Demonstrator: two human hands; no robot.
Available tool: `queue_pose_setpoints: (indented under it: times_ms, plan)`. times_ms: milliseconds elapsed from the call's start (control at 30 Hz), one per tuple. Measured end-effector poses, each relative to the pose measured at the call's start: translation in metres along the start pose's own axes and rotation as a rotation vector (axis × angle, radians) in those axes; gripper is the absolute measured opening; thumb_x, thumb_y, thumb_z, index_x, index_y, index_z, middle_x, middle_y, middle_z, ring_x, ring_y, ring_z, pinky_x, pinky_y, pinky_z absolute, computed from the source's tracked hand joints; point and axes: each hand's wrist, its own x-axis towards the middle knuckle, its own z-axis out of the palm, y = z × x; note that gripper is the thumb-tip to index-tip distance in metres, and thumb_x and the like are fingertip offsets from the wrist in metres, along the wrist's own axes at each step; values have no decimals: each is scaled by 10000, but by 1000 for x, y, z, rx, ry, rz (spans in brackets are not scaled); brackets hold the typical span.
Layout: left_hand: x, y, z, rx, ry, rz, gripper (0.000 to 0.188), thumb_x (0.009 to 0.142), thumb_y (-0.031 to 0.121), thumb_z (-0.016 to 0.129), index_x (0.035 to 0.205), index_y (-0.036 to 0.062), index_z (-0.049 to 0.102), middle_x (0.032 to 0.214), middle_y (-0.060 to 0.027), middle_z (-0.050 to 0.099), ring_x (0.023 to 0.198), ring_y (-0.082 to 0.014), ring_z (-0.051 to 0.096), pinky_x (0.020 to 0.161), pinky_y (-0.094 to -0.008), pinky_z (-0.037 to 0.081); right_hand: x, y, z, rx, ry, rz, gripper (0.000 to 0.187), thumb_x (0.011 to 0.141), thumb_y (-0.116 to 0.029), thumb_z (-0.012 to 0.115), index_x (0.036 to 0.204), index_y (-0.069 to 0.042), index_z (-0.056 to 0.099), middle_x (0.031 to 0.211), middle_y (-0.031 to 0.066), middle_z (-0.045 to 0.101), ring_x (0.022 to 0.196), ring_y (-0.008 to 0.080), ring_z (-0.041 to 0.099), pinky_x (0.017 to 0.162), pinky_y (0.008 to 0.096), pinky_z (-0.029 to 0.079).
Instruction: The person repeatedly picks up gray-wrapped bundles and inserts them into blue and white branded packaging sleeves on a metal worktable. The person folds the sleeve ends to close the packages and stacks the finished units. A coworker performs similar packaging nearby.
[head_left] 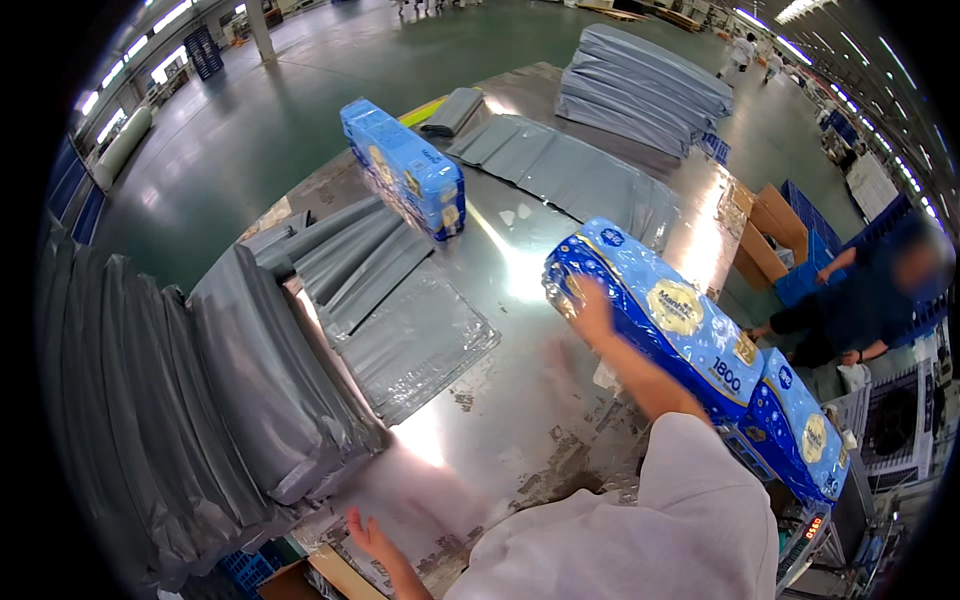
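My right hand (592,310) grips the left end of a long blue plastic-wrapped pack (655,295), its fingers curled at the end face. This pack lies slantwise along the right side of the metal table (500,375), touching a second blue pack (800,425) at its lower right end. Low in the picture, my left hand (373,540) hovers near the table's front edge, fingers apart and holding nothing. Another blue pack (405,170) stands on its narrow side farther back. Left of the table's middle lie flat grey plastic bags (410,335).
Thick piles of grey bags hang at the left (180,400), and a tall stack (640,90) stands at the back. More flat bags (570,170) lie behind the held pack. A person (870,300) stands at the right beside cardboard boxes (775,230). A red digital display (813,528) glows below the second pack.
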Motion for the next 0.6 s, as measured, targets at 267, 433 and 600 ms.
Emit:
queue_pose_setpoints:
  times_ms: [267, 433, 600]
  plan:
    - [-48, 26, 83, 59, -437, -170, 382, 766, 4, 484, 1146, 40, 491, 1143, -83, 492, 1073, -180, 447, 926, -307, 329, -63, 236, -162, -635, -91, 864, 669, 806, -591, 377, 1132, -28, 534, 1088, 233, 552, 1023, 349, 530, 892, 509, 337]
    - [-99, 14, 170, 82, -871, -275, 303, 866, 161, 481, 1147, 48, 486, 1115, -74, 504, 1042, -166, 457, 904, -302, 349, -81, 100, -134, -516, -438, 802, 704, 789, -640, 364, 991, -9, 602, 942, 168, 626, 869, 350, 597, 783, 528, 396]
    - [-144, -50, 242, -293, -1033, -424, 394, 912, 347, 394, 1127, 25, 467, 1089, -93, 505, 992, -190, 494, 852, -326, 404, -163, 53, -98, 88, -718, 820, 681, 852, -591, 283, 941, -4, 618, 972, 175, 612, 943, 330, 564, 781, 428, 430]
